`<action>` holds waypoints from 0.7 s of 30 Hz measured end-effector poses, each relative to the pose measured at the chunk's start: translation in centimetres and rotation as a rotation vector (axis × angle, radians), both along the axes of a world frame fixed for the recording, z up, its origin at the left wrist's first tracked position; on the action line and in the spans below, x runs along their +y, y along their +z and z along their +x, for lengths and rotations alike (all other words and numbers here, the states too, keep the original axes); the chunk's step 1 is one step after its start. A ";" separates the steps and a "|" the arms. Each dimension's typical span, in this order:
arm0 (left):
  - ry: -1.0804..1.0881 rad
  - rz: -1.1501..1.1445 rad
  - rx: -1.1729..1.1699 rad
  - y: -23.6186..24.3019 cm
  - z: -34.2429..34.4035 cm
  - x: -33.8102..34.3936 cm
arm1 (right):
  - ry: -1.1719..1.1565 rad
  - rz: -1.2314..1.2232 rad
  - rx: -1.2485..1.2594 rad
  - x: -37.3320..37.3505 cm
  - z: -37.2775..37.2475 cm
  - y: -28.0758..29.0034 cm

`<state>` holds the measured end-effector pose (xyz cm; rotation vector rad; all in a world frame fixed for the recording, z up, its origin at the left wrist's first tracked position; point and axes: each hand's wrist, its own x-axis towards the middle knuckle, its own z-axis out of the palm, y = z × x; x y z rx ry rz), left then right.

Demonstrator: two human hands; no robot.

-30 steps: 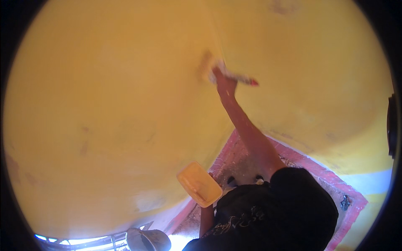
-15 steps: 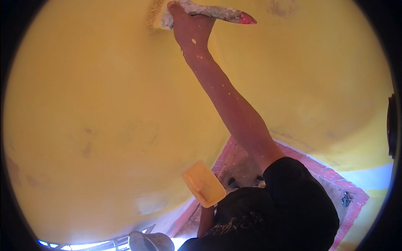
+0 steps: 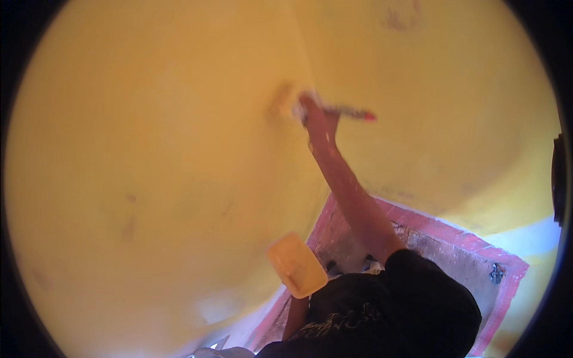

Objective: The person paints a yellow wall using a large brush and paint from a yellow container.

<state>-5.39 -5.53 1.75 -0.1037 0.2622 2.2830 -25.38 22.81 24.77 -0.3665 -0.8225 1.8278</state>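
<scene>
My right hand [image 3: 319,113] is closed around a paintbrush [image 3: 352,111] with a paint-smeared handle and a red tip. Its bristles, blurred by motion, point left at the yellow wall [image 3: 179,149], close to the corner; I cannot tell whether they touch it. Low in front of my body, my left hand [image 3: 302,301] holds a rectangular plastic tub [image 3: 296,265] with yellow paint inside. The tub hides most of that hand's fingers. Small pale paint spots dot my right arm.
A second yellow wall [image 3: 441,119] meets the first at a corner. Below, a pink-red border [image 3: 453,232] runs along the grey floor [image 3: 465,256]. A small dark crumpled thing [image 3: 496,273] lies at the right. A pale rounded object [image 3: 221,352] shows at the bottom edge.
My right hand has moved down and to the right with the paintbrush, closer to the corner. The tub has shifted slightly right in view. The pale rounded object has slipped mostly out of view.
</scene>
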 end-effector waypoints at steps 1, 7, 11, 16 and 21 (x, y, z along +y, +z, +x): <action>-0.016 0.002 -0.008 -0.4 -0.2 -0.2 | 0.039 0.007 0.091 -0.1 -0.1 4.8; -0.030 0.148 0.047 -1.7 -2.0 0.2 | 0.032 0.287 0.088 -2.1 0.3 14.2; -0.050 0.064 -0.020 -1.3 -1.8 -1.9 | 0.119 0.073 -0.099 -3.4 1.9 -0.3; -0.105 0.044 -0.030 -2.4 -2.2 -1.4 | 0.011 -0.103 -0.557 -2.4 3.2 -27.4; 0.042 -0.008 0.053 -1.8 -1.3 -2.1 | 0.034 -0.047 -0.446 -5.2 1.9 -19.6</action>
